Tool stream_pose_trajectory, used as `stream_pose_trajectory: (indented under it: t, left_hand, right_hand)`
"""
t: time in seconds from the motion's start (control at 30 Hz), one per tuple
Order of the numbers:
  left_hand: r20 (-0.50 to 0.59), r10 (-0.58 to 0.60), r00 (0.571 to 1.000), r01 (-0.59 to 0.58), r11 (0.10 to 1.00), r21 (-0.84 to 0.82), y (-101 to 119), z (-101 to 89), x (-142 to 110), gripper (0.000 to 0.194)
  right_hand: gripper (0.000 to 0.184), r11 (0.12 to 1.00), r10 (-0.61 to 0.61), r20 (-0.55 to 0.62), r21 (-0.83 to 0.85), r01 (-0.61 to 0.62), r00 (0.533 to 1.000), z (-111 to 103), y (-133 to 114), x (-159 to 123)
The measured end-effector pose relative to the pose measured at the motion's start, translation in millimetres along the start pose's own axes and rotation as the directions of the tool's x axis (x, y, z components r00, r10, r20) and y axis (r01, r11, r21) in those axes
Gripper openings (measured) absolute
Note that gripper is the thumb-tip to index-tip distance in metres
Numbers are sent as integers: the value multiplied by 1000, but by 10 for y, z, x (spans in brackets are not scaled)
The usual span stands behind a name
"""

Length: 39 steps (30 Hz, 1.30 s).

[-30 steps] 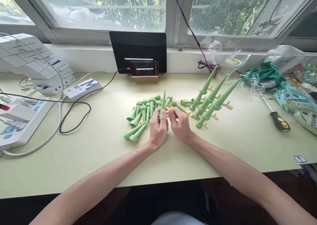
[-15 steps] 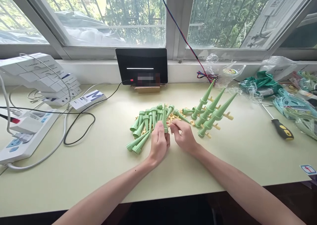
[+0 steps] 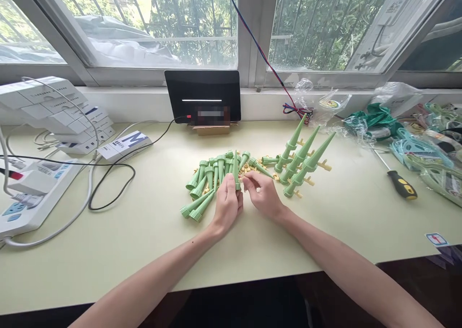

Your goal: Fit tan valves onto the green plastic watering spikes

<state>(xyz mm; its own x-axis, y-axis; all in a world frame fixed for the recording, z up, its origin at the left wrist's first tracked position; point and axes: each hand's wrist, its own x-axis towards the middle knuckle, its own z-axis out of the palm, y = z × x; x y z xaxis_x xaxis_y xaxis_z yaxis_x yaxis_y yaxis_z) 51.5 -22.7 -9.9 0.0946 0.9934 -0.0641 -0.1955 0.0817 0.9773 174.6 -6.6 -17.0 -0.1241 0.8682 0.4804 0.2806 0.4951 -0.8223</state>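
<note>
My left hand (image 3: 228, 202) is closed around a green plastic plant-watering spike (image 3: 236, 171), held upright with its tip pointing up. Close on its right, my right hand (image 3: 263, 191) pinches a small yellow valve (image 3: 242, 179) against the spike's side; the fingers cover most of it. Behind and left of my hands lies a pile of loose green spikes (image 3: 209, 173), with small yellow valves (image 3: 246, 168) among them. To the right, several spikes fitted with yellow valves (image 3: 302, 162) are grouped in slanting rows.
A black tablet (image 3: 202, 97) leans on a cardboard stand at the window. White boxes (image 3: 54, 106), a power strip (image 3: 39, 193) and looping cables occupy the left. A screwdriver (image 3: 402, 183) and plastic-wrapped items (image 3: 418, 147) lie on the right.
The whole view has shifted slightly, so things appear a little further left. Both hands keep their hold on the spike and the valve, with little visible movement between them.
</note>
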Motion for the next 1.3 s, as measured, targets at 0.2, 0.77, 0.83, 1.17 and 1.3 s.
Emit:
stream_pose_trajectory:
  t: [0.2, 0.77, 0.83, 1.17, 1.3]
  left_hand:
    - [0, 40, 999, -40, 999, 29, 2, -1, 2, 40]
    - [29, 98, 995, -100, 992, 74, -23, -43, 7, 34]
    - [38, 104, 994, -107, 990, 93, -18, -43, 1, 33]
    - [43, 91, 995, -95, 990, 107, 29, -13, -13, 33]
    - [35, 90, 995, -92, 991, 92, 22, -22, -2, 36]
  right_hand:
    - [23, 998, 35, 52, 42, -37, 998, -33, -17, 18]
    - [38, 996, 73, 61, 38, -75, 996, -18, 7, 11]
    - [39, 996, 79, 65, 45, -82, 995, -17, 15, 8]
    - [38, 993, 92, 80, 64, -97, 993, -25, 14, 8]
    - [38, 992, 95, 89, 77, -102, 992, -28, -8, 18]
